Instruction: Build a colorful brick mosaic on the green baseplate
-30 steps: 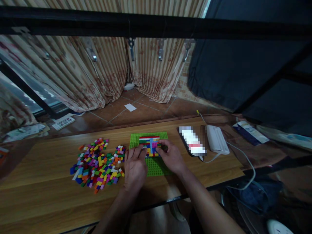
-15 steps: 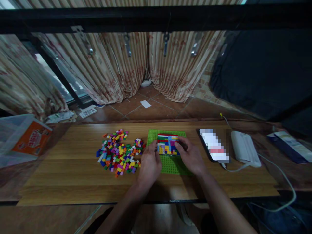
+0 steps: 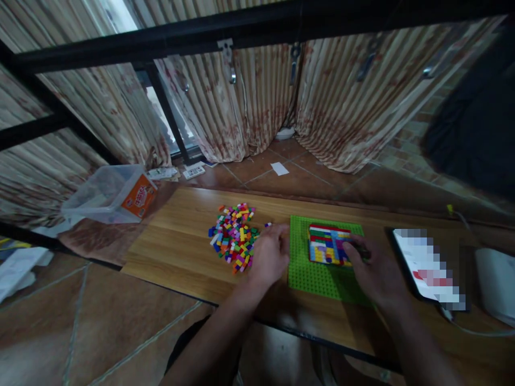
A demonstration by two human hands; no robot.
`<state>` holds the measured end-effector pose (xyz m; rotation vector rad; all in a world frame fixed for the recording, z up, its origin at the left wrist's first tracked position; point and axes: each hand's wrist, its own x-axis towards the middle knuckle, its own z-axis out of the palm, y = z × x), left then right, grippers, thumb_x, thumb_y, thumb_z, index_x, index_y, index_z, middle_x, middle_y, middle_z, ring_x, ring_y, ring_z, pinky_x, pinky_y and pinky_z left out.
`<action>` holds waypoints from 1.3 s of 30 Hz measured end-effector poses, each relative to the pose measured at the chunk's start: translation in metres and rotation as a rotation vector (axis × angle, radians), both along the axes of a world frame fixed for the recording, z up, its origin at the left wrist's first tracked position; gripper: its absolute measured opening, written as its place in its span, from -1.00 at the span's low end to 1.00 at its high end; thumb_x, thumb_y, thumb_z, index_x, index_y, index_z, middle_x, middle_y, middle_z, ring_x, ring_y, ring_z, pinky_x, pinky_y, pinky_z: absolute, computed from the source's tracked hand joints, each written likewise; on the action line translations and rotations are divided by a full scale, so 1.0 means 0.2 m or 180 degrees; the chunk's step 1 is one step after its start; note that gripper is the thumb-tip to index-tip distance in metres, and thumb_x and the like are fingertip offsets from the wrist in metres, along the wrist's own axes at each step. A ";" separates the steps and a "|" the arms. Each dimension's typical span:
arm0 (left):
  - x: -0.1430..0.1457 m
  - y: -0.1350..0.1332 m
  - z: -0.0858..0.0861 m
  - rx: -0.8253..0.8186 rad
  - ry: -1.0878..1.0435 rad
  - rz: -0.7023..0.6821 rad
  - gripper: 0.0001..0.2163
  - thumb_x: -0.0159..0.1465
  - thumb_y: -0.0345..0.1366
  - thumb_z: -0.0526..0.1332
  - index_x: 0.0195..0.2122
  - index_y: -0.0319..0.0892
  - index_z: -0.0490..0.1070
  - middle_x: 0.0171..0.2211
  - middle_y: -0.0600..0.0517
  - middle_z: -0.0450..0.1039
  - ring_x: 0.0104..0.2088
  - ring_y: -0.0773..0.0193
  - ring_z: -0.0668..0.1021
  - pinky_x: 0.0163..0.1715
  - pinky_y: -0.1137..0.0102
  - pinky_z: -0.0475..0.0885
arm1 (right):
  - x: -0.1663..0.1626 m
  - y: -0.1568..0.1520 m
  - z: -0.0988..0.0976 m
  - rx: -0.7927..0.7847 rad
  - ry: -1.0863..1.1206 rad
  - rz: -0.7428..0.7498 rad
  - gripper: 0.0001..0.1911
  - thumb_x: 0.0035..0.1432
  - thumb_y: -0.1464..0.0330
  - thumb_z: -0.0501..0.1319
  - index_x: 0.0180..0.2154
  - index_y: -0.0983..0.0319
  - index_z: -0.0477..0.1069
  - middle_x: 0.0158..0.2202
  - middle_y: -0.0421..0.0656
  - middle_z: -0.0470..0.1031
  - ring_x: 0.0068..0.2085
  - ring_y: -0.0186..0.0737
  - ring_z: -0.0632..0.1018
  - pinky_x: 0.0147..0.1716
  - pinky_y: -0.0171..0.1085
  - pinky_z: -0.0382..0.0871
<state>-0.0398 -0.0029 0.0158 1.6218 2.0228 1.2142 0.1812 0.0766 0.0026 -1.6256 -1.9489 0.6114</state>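
Right hand [image 3: 377, 272] touches the brick panel [image 3: 325, 245], left hand [image 3: 269, 257] beside loose bricks [image 3: 236, 236] (fingers [image 3: 353, 254] pinching? unclear).

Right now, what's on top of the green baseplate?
A multicoloured brick build sits on the green baseplate, bare studs showing to its left and nearer the camera. The right hand hides part of the build's right side. Studs under the build can't be seen.
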 end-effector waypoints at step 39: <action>-0.13 0.00 0.06 -0.0008 0.0776 -0.0659 -0.87 0.31 -0.39 0.17 -0.25 -0.11 0.52 -0.26 0.01 0.53 -0.19 0.24 0.54 -0.15 0.37 0.43 | -0.05 -0.02 0.02 0.0107 -0.0045 -0.0024 -0.44 0.22 0.03 0.06 0.03 0.28 0.45 -0.07 0.07 0.57 -0.13 0.03 0.58 -0.12 -0.02 0.42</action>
